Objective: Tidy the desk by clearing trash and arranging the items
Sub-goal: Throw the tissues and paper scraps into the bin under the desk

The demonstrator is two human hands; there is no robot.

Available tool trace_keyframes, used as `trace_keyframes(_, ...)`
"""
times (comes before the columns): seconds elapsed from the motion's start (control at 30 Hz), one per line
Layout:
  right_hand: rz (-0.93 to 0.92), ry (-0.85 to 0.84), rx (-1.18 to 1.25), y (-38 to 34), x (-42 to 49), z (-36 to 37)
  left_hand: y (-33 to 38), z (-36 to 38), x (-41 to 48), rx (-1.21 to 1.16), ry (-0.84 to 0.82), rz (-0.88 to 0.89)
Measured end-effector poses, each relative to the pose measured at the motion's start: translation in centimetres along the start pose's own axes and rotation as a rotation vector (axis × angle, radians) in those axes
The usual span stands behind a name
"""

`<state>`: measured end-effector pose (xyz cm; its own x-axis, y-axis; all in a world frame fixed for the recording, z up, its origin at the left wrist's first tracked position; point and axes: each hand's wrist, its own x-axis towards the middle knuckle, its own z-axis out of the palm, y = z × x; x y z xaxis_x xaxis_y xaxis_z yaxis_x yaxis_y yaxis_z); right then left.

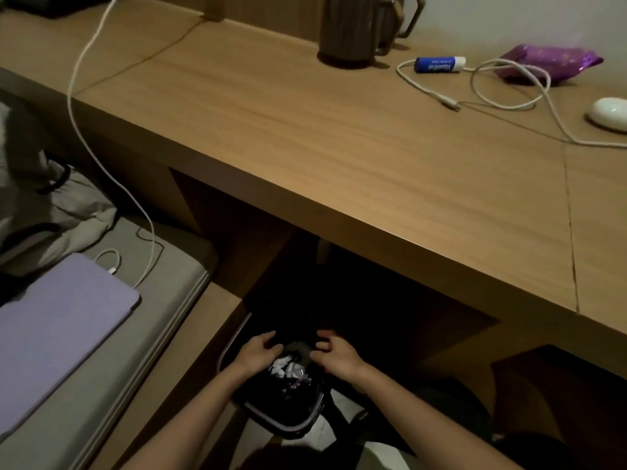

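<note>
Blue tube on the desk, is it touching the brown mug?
Apart. The head view shows the blue tube lying beside the brown mug, with a strip of the desk visible between them.

Dark bin (283, 425) of crumpled white trash (284, 368) under the desk (339, 157); blue tube (437, 65), purple packet (549, 62), looped cable (449, 102) on top.

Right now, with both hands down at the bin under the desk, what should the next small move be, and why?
Probably lift the right hand up from the bin toward the purple wrapper, likely trash: crumpled paper already lies in the bin, while the wrapper sits on the desk by the loose white cable.
</note>
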<state>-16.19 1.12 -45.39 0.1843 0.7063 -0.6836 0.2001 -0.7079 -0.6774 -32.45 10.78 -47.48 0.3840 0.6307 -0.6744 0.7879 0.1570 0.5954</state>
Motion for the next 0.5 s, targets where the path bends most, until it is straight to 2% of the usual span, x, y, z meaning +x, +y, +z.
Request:
trace_keyframes(0.27,-0.285,-0.062,-0.013,-4.2,-8.0,-5.5,6.4,-2.3,-6.0,0.093,0.124,0.393)
trace_keyframes(0.5,-0.65,-0.005,-0.056,-8.7,-21.3,-10.4,13.9,-3.7,-17.2,-0.051,0.182,0.7)
